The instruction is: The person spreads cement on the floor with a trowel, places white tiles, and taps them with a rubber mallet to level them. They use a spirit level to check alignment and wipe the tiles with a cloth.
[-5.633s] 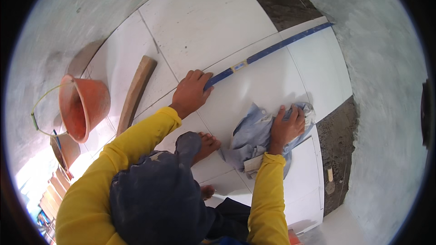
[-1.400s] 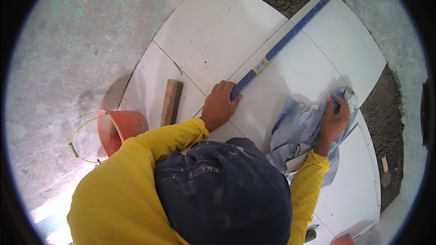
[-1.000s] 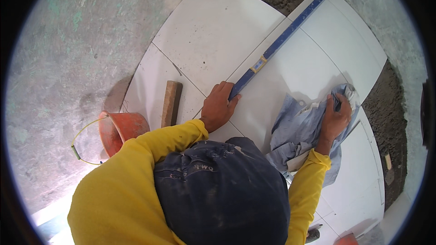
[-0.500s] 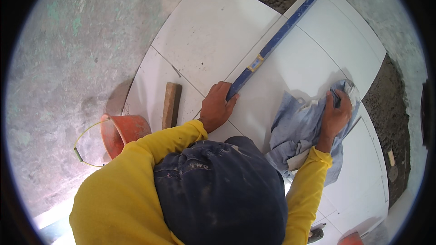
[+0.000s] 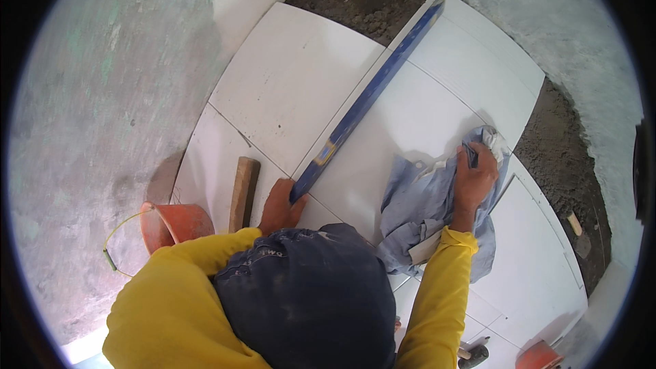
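My left hand (image 5: 278, 203) grips the near end of a long blue spirit level (image 5: 369, 98), which lies along a narrow strip of white tile. My right hand (image 5: 475, 178), fingers curled, holds a crumpled grey-blue cloth (image 5: 417, 208) on the tiles (image 5: 437, 116) to the right of the level. A wooden block (image 5: 243, 191) lies just left of my left hand. A dark cloth-covered shape (image 5: 301, 301) in the lower middle hides part of the floor and of my left forearm.
An orange bucket (image 5: 191, 224) stands by the left wall (image 5: 89, 130). Dark mortar beds (image 5: 553, 143) border the tiles at top and right, with a small wooden piece (image 5: 574, 224) on the right one. A dark-headed mallet (image 5: 473, 357) and an orange object (image 5: 536, 357) lie at lower right.
The view has shifted, so the tiles and hands sit more to the left. The level and my left hand appear slightly drawn back toward me. Both hands keep their holds.
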Motion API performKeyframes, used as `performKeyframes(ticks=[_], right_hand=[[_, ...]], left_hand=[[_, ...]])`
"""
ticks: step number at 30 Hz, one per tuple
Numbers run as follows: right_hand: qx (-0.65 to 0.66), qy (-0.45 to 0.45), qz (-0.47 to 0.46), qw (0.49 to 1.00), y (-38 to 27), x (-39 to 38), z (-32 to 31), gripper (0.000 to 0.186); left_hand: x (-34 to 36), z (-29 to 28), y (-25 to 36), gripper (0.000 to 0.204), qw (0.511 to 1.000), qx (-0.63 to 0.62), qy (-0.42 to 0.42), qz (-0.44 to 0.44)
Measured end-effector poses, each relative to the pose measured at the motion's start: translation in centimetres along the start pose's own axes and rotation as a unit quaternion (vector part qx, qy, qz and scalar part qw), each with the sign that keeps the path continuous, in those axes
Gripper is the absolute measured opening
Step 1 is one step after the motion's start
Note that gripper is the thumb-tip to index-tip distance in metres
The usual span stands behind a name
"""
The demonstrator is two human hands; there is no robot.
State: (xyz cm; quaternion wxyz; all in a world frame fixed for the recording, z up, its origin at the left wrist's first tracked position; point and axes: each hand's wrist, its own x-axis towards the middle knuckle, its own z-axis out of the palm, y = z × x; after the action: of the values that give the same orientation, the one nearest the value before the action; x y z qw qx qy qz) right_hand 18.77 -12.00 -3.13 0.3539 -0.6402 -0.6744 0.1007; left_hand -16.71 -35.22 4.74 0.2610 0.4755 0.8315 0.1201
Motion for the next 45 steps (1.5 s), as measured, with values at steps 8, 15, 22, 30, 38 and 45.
performKeyframes(ticks=[8, 15, 22, 30, 38, 45], right_hand=[[0.006, 0.002, 0.012, 1.0, 0.4, 0.1, 0.0, 0.024], [0.015, 0.013, -0.001, 1.0, 0.3, 0.2, -0.5, 0.027], [0.047, -0.155, 0.003, 0.987, -2.0, -0.2, -5.0, 0.066], [-0.176, -0.421, -0.116, 0.882, -9.6, -6.8, -9.3, 0.113], [-0.096, -0.38, -0.128, 0.911, -9.1, -7.8, -8.4, 0.038], [0.113, -0.229, -0.039, 0.966, -11.1, -1.5, -11.3, 0.05]], left_hand=[[-5.6, -4.2, -9.9, 0.045, 0.992, -0.04, -0.09, -0.078], [-8.7, -5.5, -19.1, 0.047, 0.986, -0.09, -0.039, -0.138], [-4.2, -8.0, -10.6, 0.052, 0.97, -0.064, 0.103, -0.212], [-1.9, -5.9, -24.4, 0.062, 0.976, 0.016, 0.205, -0.074], [-1.5, -7.2, -14.6, 0.062, 0.972, 0.05, 0.198, -0.116], [-3.9, -8.3, -11.5, 0.063, 0.965, 0.002, 0.178, -0.194]])
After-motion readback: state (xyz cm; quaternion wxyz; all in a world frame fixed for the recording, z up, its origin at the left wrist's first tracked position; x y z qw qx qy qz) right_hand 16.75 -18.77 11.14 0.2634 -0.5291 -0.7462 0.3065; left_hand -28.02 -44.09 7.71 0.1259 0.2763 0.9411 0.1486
